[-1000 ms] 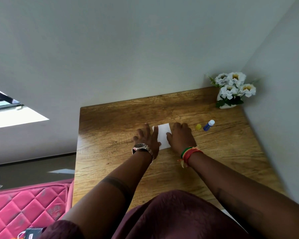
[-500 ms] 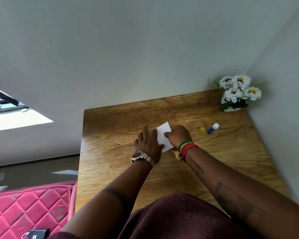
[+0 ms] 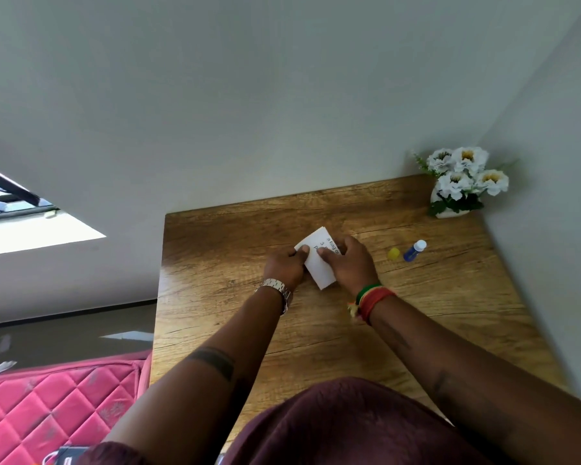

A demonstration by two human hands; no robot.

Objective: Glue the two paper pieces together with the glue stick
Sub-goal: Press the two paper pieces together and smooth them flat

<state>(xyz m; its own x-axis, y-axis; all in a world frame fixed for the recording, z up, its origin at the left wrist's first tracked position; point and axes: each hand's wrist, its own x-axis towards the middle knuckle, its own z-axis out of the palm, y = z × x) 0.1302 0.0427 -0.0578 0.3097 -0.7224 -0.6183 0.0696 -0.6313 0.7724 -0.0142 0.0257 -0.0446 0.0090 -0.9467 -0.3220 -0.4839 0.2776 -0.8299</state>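
Paper (image 3: 317, 263) gripped by both hands — left hand (image 3: 284, 266), right hand (image 3: 349, 263).

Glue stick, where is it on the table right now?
The glue stick lies uncapped on the table, right of the right hand, beside its yellow cap.

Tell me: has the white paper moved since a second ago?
Yes. The white paper lay flat under both palms; now the left hand and right hand hold it with its far edge turned toward the blue glue stick.
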